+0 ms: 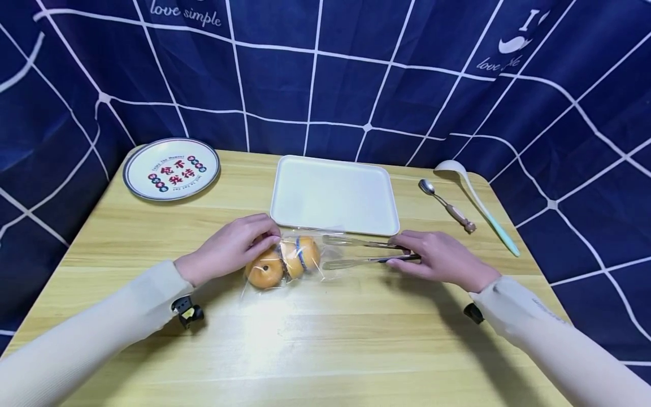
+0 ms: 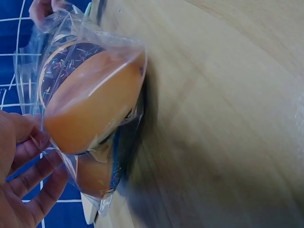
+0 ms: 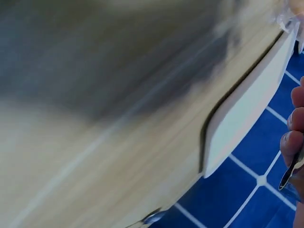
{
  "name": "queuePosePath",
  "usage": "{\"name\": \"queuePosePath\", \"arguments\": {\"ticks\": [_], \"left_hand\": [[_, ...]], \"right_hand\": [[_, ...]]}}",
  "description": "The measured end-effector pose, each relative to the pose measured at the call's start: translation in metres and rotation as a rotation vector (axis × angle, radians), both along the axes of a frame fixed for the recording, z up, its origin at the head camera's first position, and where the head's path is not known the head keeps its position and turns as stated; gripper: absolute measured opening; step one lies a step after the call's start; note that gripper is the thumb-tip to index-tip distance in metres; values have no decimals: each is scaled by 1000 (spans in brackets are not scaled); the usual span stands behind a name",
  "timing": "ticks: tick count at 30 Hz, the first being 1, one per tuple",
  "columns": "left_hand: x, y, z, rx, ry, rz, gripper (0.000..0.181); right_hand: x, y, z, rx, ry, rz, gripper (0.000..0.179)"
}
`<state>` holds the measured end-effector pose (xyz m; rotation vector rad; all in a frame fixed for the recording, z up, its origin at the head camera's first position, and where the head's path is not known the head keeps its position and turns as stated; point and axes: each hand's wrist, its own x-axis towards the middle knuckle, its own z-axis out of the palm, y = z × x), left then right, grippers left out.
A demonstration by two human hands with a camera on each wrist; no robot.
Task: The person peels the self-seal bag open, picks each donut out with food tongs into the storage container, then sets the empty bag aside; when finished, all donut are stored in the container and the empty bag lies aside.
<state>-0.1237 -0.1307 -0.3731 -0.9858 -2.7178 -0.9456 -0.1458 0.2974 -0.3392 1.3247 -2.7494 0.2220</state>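
Observation:
A clear plastic bag (image 1: 328,230) holds doughnuts (image 1: 265,271) on the table, just in front of a white tray. Sprinkles and a blue layer show through the film in the left wrist view. My left hand (image 1: 236,244) pinches the bag's edge between thumb and fingers, beside the doughnuts. From the right, my right hand (image 1: 439,257) grips metal tongs (image 1: 376,244) with their two arms spread apart. The tongs' tips point left and overlap the bag's right end. Only the fingertips (image 3: 295,118) of that hand and a bit of metal show in the right wrist view.
Behind the bag lies the white tray (image 1: 333,195). A round plate (image 1: 139,167) with red lettering is at the back left. To the right are a small spoon (image 1: 447,207) and a ladle (image 1: 480,200) with a green handle. A blue checked curtain (image 1: 280,79) surrounds the table.

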Motion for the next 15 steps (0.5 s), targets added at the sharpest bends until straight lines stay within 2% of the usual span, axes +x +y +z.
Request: {"name": "queuePosePath", "arguments": {"ticks": [9,15], "left_hand": [[-1,1,0,18,10,-27,9],[-3,1,0,21,14,-34,10]], "right_hand": [[-19,-26,11,29,37,70,36],[-22,-33,16,62,98,90,40]]}}
